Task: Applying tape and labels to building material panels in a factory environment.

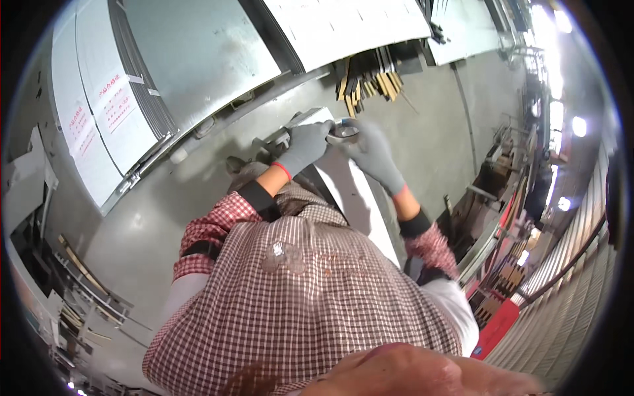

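Note:
My left hand (308,144), in a grey knitted glove with a red cuff edge, is closed, with its fingertips at a small round thing (345,131). That thing has a dark rim, a shiny middle and a bit of blue at its far side; its kind is not clear. My right hand (374,157), gloved the same way, lies against its right side and is smeared by motion, so its fingers do not show clearly. Below both hands a long white panel (360,204) runs from beyond them back towards my right side.
Large grey metal sheets (198,53) lie stacked at the far left, beside white-covered sheets with red print (99,112). Several dark and yellow strips (370,86) stick out beneath a white sheet (350,26). Metal racks (86,290) stand on the left, with cluttered shelving (495,171) on the right.

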Demonstrator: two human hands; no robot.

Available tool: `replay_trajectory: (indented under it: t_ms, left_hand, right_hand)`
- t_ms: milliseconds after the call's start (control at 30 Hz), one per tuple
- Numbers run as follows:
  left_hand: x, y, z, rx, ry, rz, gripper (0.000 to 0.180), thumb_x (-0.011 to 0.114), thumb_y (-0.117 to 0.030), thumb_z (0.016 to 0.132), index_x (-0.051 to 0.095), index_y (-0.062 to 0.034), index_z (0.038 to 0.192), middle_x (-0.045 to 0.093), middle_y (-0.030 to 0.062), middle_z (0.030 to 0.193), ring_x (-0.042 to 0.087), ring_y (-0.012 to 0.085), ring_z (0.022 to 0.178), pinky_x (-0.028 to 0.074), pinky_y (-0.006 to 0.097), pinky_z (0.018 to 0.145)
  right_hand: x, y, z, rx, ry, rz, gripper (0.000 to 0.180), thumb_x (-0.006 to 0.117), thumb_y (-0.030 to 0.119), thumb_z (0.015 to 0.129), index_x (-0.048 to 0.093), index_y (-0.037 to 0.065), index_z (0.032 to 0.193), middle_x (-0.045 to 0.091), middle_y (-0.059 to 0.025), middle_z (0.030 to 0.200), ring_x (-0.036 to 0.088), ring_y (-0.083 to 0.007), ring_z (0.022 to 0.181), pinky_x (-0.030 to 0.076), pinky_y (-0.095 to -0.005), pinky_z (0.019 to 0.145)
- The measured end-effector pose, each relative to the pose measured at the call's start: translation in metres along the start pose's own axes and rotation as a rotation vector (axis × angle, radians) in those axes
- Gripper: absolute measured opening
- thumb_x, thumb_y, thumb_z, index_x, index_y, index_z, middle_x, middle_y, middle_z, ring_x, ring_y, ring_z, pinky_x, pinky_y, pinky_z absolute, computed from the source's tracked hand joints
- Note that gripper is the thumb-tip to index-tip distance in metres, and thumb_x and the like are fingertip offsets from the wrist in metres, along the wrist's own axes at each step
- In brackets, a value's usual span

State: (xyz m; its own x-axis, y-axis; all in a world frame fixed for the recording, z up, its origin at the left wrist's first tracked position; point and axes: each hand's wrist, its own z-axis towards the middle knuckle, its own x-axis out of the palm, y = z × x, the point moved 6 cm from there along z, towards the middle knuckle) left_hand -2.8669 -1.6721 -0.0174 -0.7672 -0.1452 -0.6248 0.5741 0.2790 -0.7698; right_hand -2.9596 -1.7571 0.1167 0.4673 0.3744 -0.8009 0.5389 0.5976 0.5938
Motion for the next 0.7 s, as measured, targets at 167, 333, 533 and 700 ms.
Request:
replay_trajectory:
  t_ms: [167, 333, 533, 700]
  left_hand:
    - [-0.013, -0.001, -0.003, -0.148, 0.078, 0.044, 0.043, 0.061, -0.040, 0.072, 0.063, -0.0079, 0.100, 0.065, 0.0088, 0.072, 0.064, 0.0261, 0.071, 0.049, 0.039, 0.066]
    - [-0.026, -0.005, -0.012, -0.069, 0.116, -0.115, 0.058, 0.063, -0.032, 0.076, 0.049, -0.0039, 0.124, 0.063, 0.0088, 0.067, 0.064, 0.0260, 0.068, 0.049, 0.038, 0.064]
    - [-0.036, 0.076, -0.061, -0.532, 0.101, -0.998, 0.077, 0.069, -0.011, 0.078, 0.022, 0.0036, 0.137, 0.060, 0.0144, 0.103, 0.059, 0.0190, 0.091, 0.049, 0.027, 0.078]
    - [-0.032, 0.078, -0.011, -0.269, -0.025, -1.004, 0.081, 0.066, -0.025, 0.081, 0.017, -0.0024, 0.142, 0.032, 0.0119, 0.140, 0.036, 0.0210, 0.124, 0.029, 0.029, 0.104]
  right_hand:
    - [0.060, -0.001, 0.059, -0.290, 0.989, -0.200, 0.025, 0.063, 0.025, 0.077, 0.057, 0.009, 0.095, 0.060, -0.0138, 0.071, 0.058, -0.0345, 0.065, 0.045, -0.0404, 0.058]
    - [0.161, -0.186, 0.063, -0.479, 1.070, -1.153, 0.021, 0.056, 0.027, 0.080, 0.068, 0.015, 0.091, 0.068, -0.0077, 0.089, 0.065, -0.0291, 0.078, 0.049, -0.0409, 0.062]
    - [0.084, -0.068, 0.064, 0.068, 0.688, -0.188, 0.031, 0.054, 0.036, 0.083, 0.063, 0.007, 0.087, 0.065, -0.0132, 0.083, 0.062, -0.0325, 0.078, 0.048, -0.0422, 0.067]
    - [0.105, -0.120, 0.036, -0.021, 0.472, -0.326, 0.022, 0.052, 0.025, 0.082, 0.062, 0.011, 0.094, 0.066, -0.0124, 0.092, 0.062, -0.0330, 0.083, 0.048, -0.0423, 0.071]
